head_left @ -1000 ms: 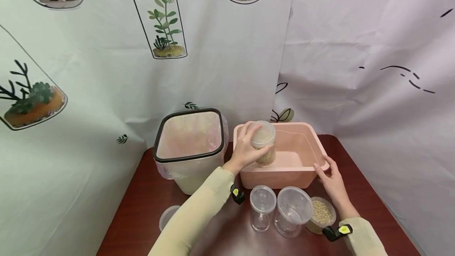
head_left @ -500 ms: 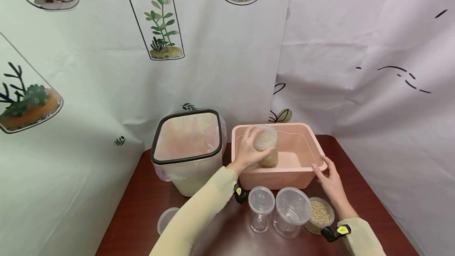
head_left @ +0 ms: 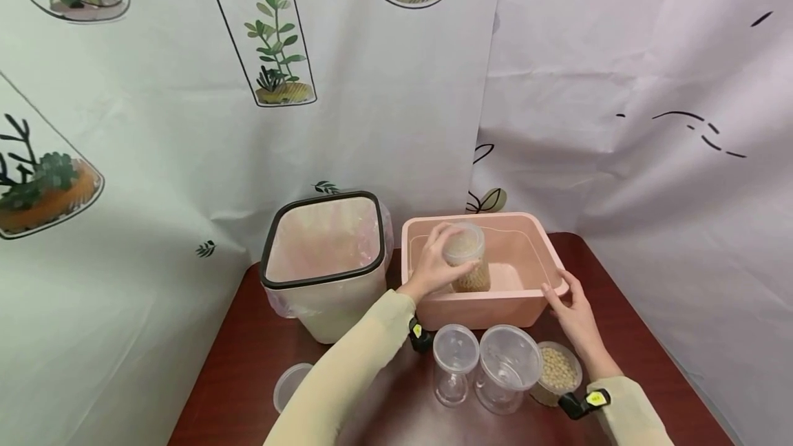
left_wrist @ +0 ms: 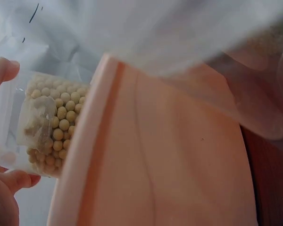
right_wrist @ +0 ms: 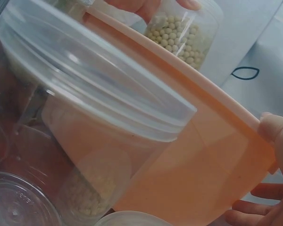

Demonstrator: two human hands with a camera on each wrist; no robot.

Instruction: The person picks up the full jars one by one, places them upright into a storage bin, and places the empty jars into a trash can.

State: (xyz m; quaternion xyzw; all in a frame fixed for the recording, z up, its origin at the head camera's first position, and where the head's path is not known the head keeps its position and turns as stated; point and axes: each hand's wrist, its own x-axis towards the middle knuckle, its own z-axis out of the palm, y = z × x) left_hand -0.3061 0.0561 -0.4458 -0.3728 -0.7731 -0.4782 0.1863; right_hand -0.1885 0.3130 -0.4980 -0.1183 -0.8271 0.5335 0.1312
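My left hand (head_left: 431, 263) grips a clear lidded jar (head_left: 473, 279) near its top, thumb on the near side. Pale round beans fill the jar's lower part, seen closer in the left wrist view as a packed jar (left_wrist: 61, 122). In the head view it stands nearly upright inside the left half of a pink plastic basin (head_left: 477, 313); the basin's front wall hides its base. My right hand (head_left: 577, 315) holds the basin's front right corner, thumb on the rim and fingers around the outside, as the right wrist view also shows.
A white bin (head_left: 334, 312) with a black rim and a plastic liner stands left of the basin. In front are two clear lidded jars, a narrow one (head_left: 455, 356) and a wider one (head_left: 509, 363), beside a bean-filled jar (head_left: 557, 369). Another clear-lidded container (head_left: 290, 385) sits at front left, partly behind the left sleeve.
My left hand has lowered the bean jar deeper into the basin and shifted it slightly right. The right hand keeps its hold on the corner. The head view has drifted slightly.
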